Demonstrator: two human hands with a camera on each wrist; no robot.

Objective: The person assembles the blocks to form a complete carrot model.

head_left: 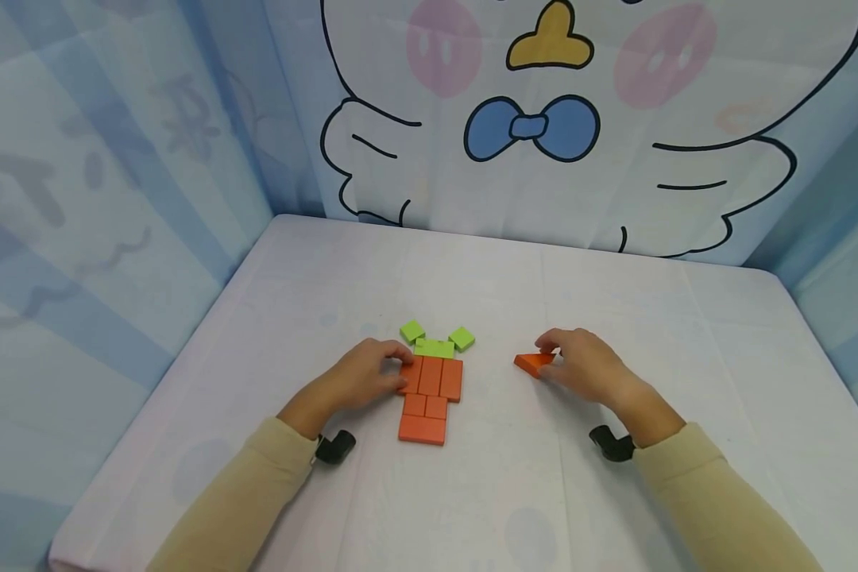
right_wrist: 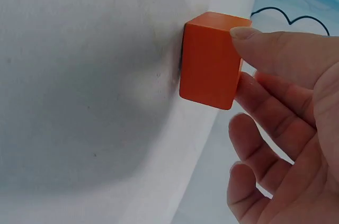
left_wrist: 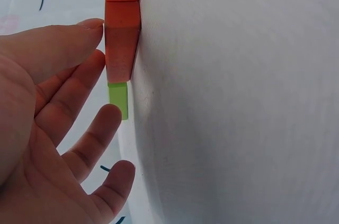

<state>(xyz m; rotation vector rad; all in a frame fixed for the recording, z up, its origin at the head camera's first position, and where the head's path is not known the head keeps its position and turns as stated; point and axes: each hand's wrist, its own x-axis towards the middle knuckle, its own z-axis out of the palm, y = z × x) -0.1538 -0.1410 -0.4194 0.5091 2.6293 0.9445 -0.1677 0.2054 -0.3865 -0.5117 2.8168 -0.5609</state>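
Note:
In the head view my left hand [head_left: 365, 372] is at the left side of a flat arrangement of orange blocks [head_left: 430, 377]. In the left wrist view its thumb and fingertips touch the top face of the outer orange block [left_wrist: 122, 41], with the other fingers spread loosely. To the right, apart from the arrangement, my right hand [head_left: 586, 365] pinches an orange triangular block [right_wrist: 209, 65] between thumb and fingers, low over the table. A green block [head_left: 434, 349] adjoins the top of the orange group, with a small green block [head_left: 412, 331] and another [head_left: 461, 338] at its upper corners.
A white cloth covers the table [head_left: 500, 492]. Behind it hangs a curtain [head_left: 372, 63] printed with a cartoon figure, and blue patterned cloth [head_left: 100, 238] closes the left side. Dark wrist cameras sit on both wrists, the left one [head_left: 336, 447] close to the tabletop.

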